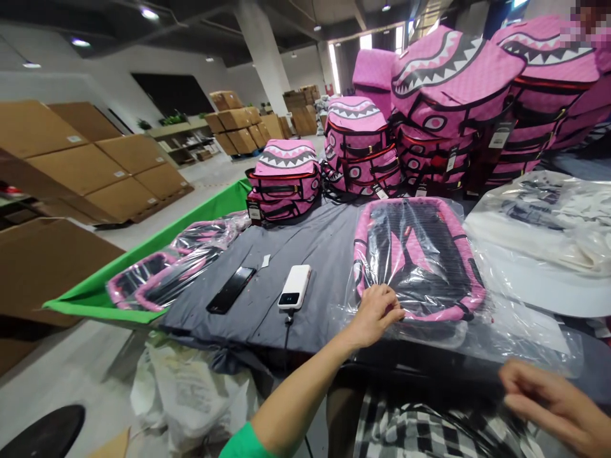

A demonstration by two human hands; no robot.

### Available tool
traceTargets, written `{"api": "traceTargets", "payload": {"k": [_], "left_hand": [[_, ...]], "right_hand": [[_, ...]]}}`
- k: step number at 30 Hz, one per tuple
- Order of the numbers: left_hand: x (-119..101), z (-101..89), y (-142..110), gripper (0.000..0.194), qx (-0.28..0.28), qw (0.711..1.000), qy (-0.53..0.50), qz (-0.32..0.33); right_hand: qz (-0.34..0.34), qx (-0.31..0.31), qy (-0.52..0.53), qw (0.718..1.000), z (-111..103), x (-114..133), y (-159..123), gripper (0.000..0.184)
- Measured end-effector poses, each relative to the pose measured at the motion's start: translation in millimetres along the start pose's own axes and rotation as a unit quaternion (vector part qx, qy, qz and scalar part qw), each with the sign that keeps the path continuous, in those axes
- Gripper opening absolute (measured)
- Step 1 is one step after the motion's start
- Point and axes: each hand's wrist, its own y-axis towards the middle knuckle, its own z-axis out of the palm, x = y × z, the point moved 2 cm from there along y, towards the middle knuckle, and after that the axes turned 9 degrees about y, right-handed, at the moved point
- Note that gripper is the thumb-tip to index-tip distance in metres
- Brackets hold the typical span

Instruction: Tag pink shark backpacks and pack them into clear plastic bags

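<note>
A pink and black backpack (417, 254) lies flat inside a clear plastic bag (341, 315) on the grey-covered table. My left hand (379, 312) is at its lower left corner, with curled fingers pinching the plastic. Off the table's front edge, to the right, is my right hand (544, 397), slightly blurred. Its fingers are curled in and nothing shows in them. Below it, black-and-white checked cloth (429, 429) covers my lap.
Pink shark-mouth backpacks (286, 181) stand along the table's back. A white power bank (294, 287) with a cable and a black phone (231, 289) lie left. Bagged backpacks (179, 273) fill a green-sided bin (86, 296). Plastic-wrapped white goods (548, 235) lie right.
</note>
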Motion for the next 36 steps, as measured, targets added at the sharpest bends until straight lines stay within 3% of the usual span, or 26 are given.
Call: {"api": "traceTargets", "payload": {"k": [2,4,13,19,23,28,32,36], "left_hand": [[0,2.5,-2,0.014,-0.01,1.0,0.015,0.005],[-1,4.7,-3,0.013,-0.026,0.999,0.03,0.017],[3,1.3,-8,0.016,-0.053,0.997,-0.007,0.058],[-8,4.5,-20,0.016,-0.087,0.98,0.093,0.155],[-12,10.8,-31,0.025,-0.063,0.971,0.127,0.192],[-9,11.5,-33,0.027,-0.069,0.982,0.112,0.133],[-8,7.2,-27,0.023,-0.077,0.995,-0.014,0.066],[-8,5.9,-17,0.023,-0.082,0.99,-0.117,-0.016]], "right_hand": [[-0.016,0.105,0.014,0.994,7,13,23,0.05],[-0.022,0.143,-0.002,0.989,11,15,38,0.047],[-0.051,0.126,-0.051,0.989,8,-24,34,0.043],[-0.043,0.073,-0.031,0.996,8,-28,27,0.042],[-0.056,0.059,-0.017,0.997,8,-28,22,0.04],[-0.06,0.083,-0.015,0.995,5,-19,20,0.036],[-0.066,0.069,-0.005,0.995,2,-10,22,0.041],[-0.056,0.09,-0.013,0.994,3,-17,23,0.039]]}}
